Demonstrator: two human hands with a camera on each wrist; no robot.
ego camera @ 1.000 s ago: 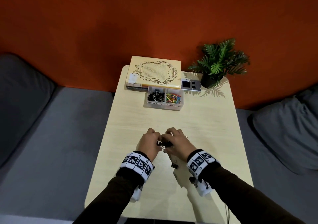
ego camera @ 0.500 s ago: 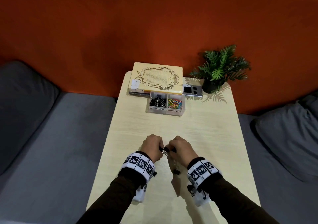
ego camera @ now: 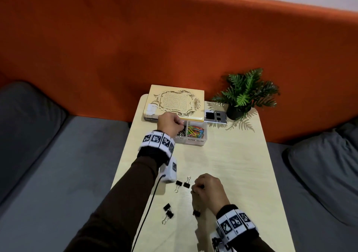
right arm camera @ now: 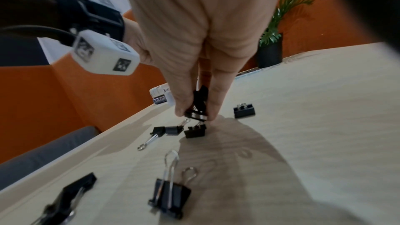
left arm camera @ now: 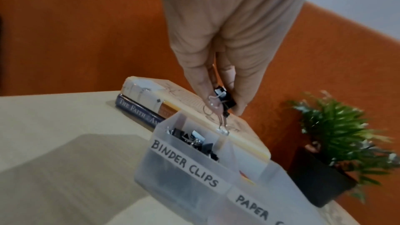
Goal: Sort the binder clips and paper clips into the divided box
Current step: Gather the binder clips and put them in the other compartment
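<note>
My left hand [left arm camera: 223,44] pinches a black binder clip [left arm camera: 224,96] between thumb and fingertips, wire handles hanging down, directly above the compartment labelled BINDER CLIPS in the divided box [left arm camera: 190,175]. The box is translucent frosted plastic with white handwritten labels; that compartment already holds black clips, and the neighbouring one holds coloured paper clips [ego camera: 194,131]. The box sits at the far end of the table [ego camera: 232,174] (pale wood grain, matte), just in front of a cream book [ego camera: 175,101].

My right hand [right arm camera: 201,44] is low over the near part of the table, thumb and finger closed on a second binder clip [right arm camera: 198,109]. I cannot tell whether that clip touches the table. Loose binder clips [right arm camera: 169,198] lie scattered around it: folded black steel bodies with bright wire loop handles.
</note>
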